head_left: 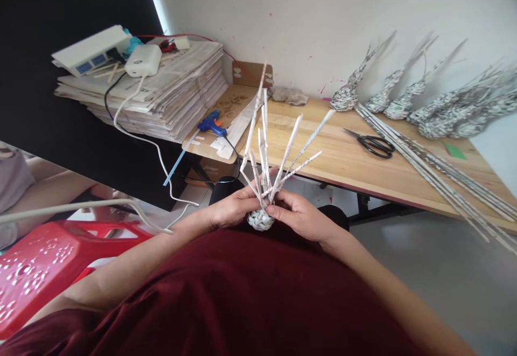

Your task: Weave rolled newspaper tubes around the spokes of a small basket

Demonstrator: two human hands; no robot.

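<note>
Close to my body, both hands hold a small woven newspaper basket point(260, 221), its rounded base at the bottom and several rolled paper sticks point(293, 141) fanning upward from it. My left hand point(232, 208) grips it from the left side, fingers closed near where the sticks leave the weave. On the right, my right hand point(301, 213) pinches the same spot with thumb and fingers, its thumb resting at the top of the woven part. One stick on the left is bent sharply. The far fingers of both hands are partly hidden behind the sticks.
Scissors point(374, 144), long paper sticks point(436, 167) and several woven pieces point(347, 97) lie on the wooden table point(323, 151). A blue glue gun point(212, 123) rests on cardboard beside stacked newspapers point(161, 100). A red stool point(40, 264) and another person's leg point(56, 189) are at left.
</note>
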